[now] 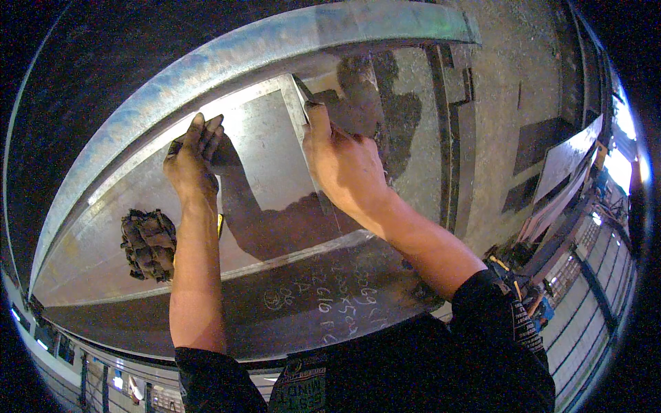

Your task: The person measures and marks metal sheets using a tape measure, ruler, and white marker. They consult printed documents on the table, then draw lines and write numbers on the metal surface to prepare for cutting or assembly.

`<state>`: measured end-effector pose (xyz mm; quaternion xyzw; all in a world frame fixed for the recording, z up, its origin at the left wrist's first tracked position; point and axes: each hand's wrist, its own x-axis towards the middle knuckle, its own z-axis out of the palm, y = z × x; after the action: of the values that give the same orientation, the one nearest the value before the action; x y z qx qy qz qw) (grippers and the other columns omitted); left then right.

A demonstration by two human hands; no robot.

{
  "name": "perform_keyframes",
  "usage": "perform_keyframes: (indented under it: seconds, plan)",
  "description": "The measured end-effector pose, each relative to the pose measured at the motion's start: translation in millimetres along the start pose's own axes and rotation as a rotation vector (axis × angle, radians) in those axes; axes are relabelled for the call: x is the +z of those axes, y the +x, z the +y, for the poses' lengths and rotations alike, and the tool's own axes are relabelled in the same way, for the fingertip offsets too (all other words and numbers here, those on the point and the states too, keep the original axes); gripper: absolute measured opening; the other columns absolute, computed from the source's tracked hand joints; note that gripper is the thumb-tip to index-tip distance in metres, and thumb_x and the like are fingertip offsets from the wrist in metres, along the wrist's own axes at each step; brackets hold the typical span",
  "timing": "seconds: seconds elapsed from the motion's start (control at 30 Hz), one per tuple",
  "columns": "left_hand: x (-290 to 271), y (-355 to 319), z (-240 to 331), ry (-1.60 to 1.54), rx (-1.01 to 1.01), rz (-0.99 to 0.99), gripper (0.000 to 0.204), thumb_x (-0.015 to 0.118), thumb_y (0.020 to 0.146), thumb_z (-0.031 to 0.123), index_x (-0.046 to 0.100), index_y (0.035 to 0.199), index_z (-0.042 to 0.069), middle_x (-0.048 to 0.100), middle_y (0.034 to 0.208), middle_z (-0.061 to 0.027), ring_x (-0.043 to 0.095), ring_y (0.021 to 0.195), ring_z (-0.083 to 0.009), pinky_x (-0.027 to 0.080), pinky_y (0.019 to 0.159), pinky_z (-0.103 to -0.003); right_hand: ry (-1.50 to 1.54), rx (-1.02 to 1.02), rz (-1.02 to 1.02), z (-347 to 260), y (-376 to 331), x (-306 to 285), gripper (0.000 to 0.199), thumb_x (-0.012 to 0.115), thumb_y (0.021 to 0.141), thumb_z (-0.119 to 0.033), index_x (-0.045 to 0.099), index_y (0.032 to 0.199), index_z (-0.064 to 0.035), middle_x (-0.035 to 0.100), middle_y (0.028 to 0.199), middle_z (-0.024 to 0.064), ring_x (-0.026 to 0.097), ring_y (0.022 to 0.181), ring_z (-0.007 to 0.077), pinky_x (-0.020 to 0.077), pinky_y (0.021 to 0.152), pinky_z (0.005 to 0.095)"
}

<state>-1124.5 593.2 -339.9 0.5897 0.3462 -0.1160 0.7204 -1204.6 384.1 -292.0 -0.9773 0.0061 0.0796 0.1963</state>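
Observation:
A large L-shaped steel square (274, 87) lies on a grey metal plate (265, 155), its corner at the top and its long arm running down to the left. My left hand (193, 165) is closed at the long arm, with its blackened fingertips bunched at the edge. On the other side, my right hand (344, 165) is closed beside the short arm, its thumb pointing up along it just below the corner. Its other fingers are mostly hidden under the hand. Near my left wrist sits a crumpled dark glove or rag (148, 244). A small yellow-edged thing (220, 225) shows partly behind that wrist.
A thick curved metal rim (186, 76) arcs around the far side of the plate. Chalk writing (317, 303) marks the dark near part. Flat sheets (568, 162) lean at the right, by a grated floor (585, 268). Shadows of my arms fall across the metal.

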Motion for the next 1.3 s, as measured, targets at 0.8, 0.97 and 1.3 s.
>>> perform_keyframes:
  seconds: [0.8,0.97,1.3]
  plan:
    - [-0.1,2.2,-0.7,0.021,0.005,0.022,0.025,0.065,0.087,0.002,0.057,0.104,-0.014,0.066,0.098,-0.0235,0.070,0.091,-0.0349,0.061,0.082,-0.040,0.208,-0.121,-0.661,-9.7,-68.4,-72.5,0.021,0.049,0.086,-0.015,0.058,0.090,0.0035,0.066,0.076,0.0225,0.067,0.073,0.0387,0.0537,0.066,0.0505]
    - [-13.5,2.4,5.9,0.088,0.017,-0.055,0.023,0.062,0.090,0.003,0.057,0.106,-0.014,0.067,0.099,-0.0235,0.069,0.093,-0.0351,0.060,0.083,-0.038,0.331,-0.232,-0.663,-4.0,-78.7,-94.0,0.017,0.052,0.081,-0.015,0.060,0.078,-0.0003,0.064,0.070,0.0201,0.065,0.068,0.0391,0.0525,0.064,0.0504]
    - [-96.9,2.0,40.7,0.197,-0.008,-0.001,0.032,0.061,0.093,0.014,0.057,0.119,-0.004,0.062,0.120,-0.0132,0.062,0.112,-0.0252,0.048,0.100,-0.038,0.104,-0.074,-0.939,6.7,-74.3,-109.8,0.020,0.056,0.083,-0.017,0.060,0.090,0.0010,0.064,0.072,0.0218,0.065,0.072,0.0396,0.0501,0.063,0.0489]
